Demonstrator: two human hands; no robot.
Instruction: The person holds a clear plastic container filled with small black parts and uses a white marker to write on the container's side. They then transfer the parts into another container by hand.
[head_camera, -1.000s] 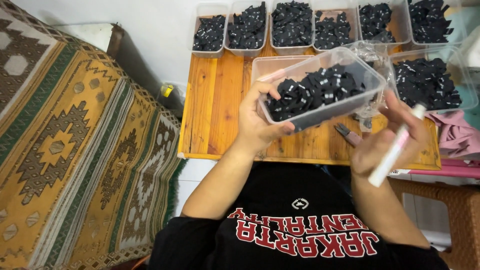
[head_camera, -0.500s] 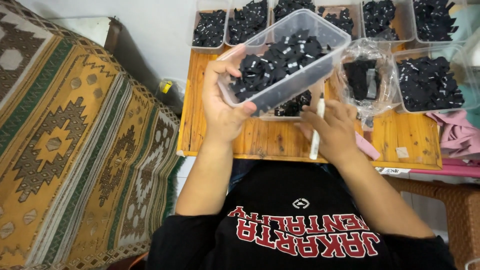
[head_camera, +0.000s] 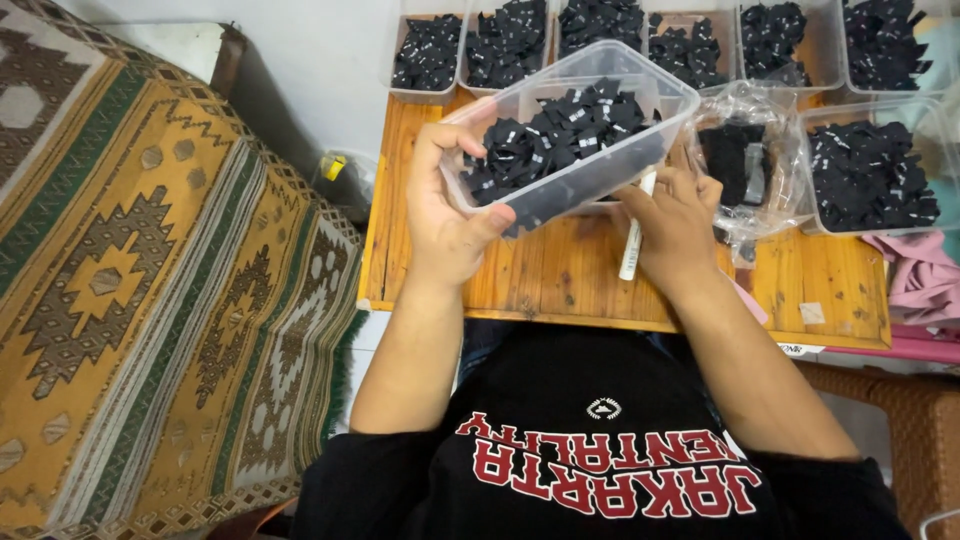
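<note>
clear plastic tub (head_camera: 600, 165) of small black tags (head_camera: 560, 135) is held tilted, raised above the table (head_camera: 560, 275), in front of the row of tubs. left hand (head_camera: 450, 215) is clamped on the tub's near-left corner, thumb pressed against the near wall, fingers wrapped over the left rim. right hand (head_camera: 675, 225) is tucked under the tub's right end, closed around a white marker (head_camera: 635, 240) that points down toward the table edge; whether the right hand also touches the tub's underside cannot be told.

just right of the right hand, a crumpled clear bag (head_camera: 745, 165) with black pieces inside is seen lying on the table. further right, another clear tub (head_camera: 870, 175) filled with black tags is set on the table. a row of similar filled tubs (head_camera: 640, 35) is lined along the far edge. pink fabric (head_camera: 925, 280) is seen at the table's right end. a small white scrap (head_camera: 812, 313) lies on the wood near the front edge.

a patterned woven rug (head_camera: 150, 290) in yellow, brown and green is spread to the left of the table. a black shirt (head_camera: 600, 450) with red lettering fills the bottom of the view.
</note>
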